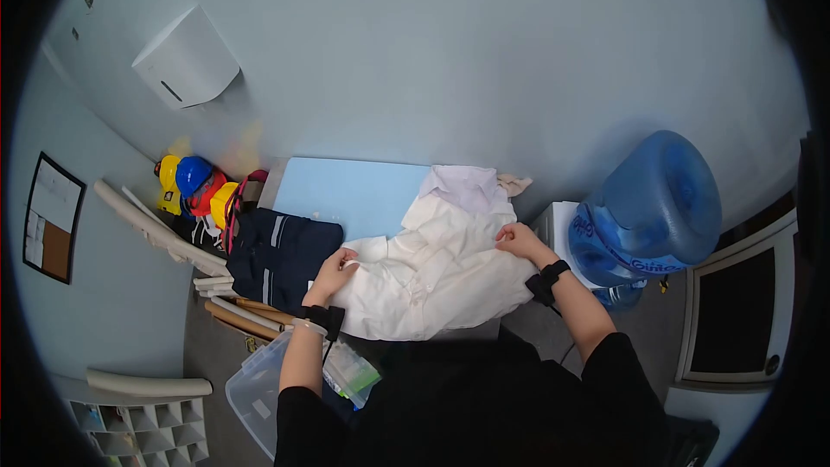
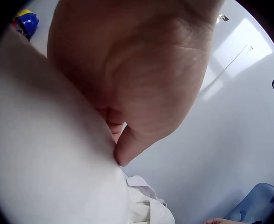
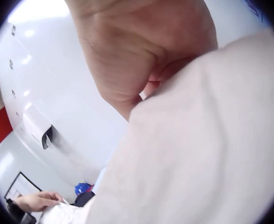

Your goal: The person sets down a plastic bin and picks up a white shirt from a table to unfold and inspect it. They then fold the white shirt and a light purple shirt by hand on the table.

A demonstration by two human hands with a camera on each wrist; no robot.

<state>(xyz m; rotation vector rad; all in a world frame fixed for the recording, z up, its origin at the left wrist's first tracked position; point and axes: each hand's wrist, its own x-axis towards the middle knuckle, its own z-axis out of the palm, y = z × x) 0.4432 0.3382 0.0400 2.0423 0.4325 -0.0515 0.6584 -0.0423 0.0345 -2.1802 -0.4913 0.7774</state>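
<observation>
A rumpled white garment (image 1: 424, 281) spreads across the front of the table between both hands, with folds bunched in its middle. My left hand (image 1: 335, 273) pinches its left edge between thumb and fingers; in the left wrist view the thumb (image 2: 127, 147) presses against the white cloth (image 2: 48, 140). At the right side, my right hand (image 1: 523, 243) pinches the upper edge. The right wrist view has the cloth (image 3: 197, 140) hanging from that hand (image 3: 141, 51), its fingertips partly hidden behind the fabric. Behind the garment lies a pale lavender cloth (image 1: 458, 186).
A light blue board (image 1: 346, 195) covers the table's back part. Folded dark navy clothing (image 1: 285, 251) with reflective strips lies left, near hard hats (image 1: 194, 175). A big water bottle (image 1: 648, 207) stands right. Below left are a clear plastic bin (image 1: 255, 398) and rolled tubes (image 1: 156, 223).
</observation>
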